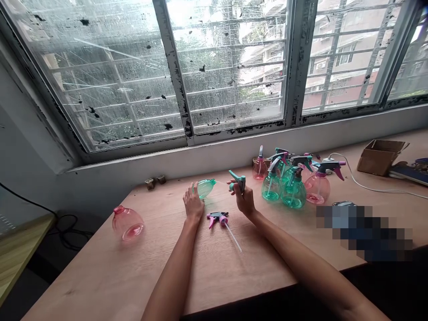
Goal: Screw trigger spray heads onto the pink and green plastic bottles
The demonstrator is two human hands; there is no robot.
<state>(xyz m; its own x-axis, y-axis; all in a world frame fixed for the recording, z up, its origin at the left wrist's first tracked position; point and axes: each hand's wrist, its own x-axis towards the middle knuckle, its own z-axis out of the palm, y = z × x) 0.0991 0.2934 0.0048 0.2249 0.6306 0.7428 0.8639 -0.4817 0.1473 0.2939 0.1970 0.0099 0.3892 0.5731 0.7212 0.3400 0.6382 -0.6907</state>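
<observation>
My left hand [193, 203] is wrapped round a clear green bottle [205, 188], tilted so its open neck faces right. In my right hand [245, 200] is a green and grey spray head [238, 180]. Its thin tube appears to run left toward the bottle's mouth, though how far it enters I cannot tell. On the table between my forearms lies a second spray head [219, 217], pink and dark grey, its tube pointing toward me. A pink bottle without a spray head [128, 224] leans on the table at the left.
Several green and pink bottles with spray heads [292, 185] stand together at the right. Beyond them are a white cable [364, 182] and a cardboard box [380, 157]. Two small brown pots [150, 183] sit by the window wall. A blurred patch covers the table's right front.
</observation>
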